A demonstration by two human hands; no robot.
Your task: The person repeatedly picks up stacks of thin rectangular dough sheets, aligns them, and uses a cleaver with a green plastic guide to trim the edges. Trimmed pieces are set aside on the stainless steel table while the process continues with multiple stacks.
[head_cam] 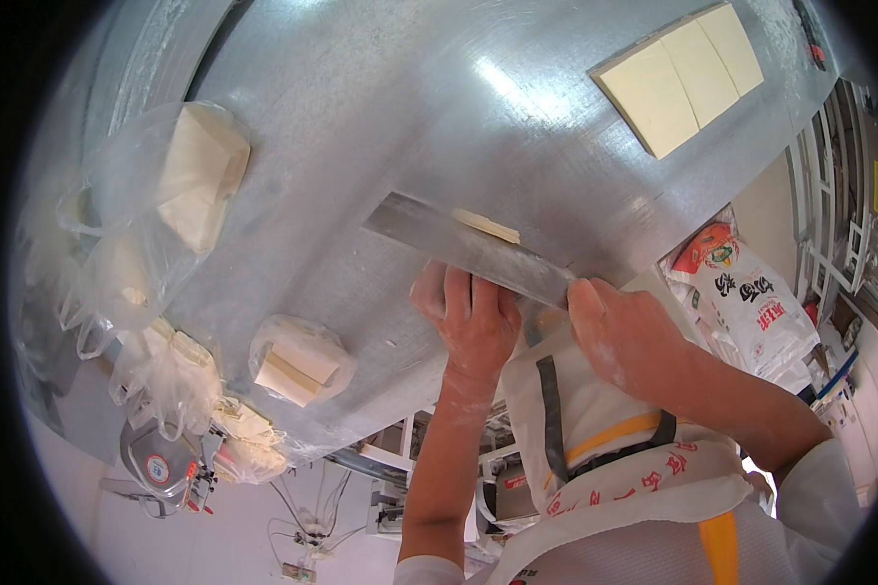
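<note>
My right hand [618, 333] is closed around the near end of a long, broad metal blade [475, 248], probably a dough knife, its handle hidden in the fist. Against the blade's near side is my left hand [472, 311], fingers bent; their tips and anything under them are hidden behind the blade. A thin layered strip of pale dough [486, 225] lies along the blade's far side. At the upper right, a stack of pale dough sheets [677, 80] shows cut lines across its top. Both hands have flour on them.
The metal worktable [380, 292] carries a clear bag of folded dough sheets [205, 175] at left and a smaller bagged stack [304, 365]. More bagged dough [175, 365] lies by the left edge, near a metal machine [157, 461]. A printed flour sack [753, 307] stands beyond the right edge.
</note>
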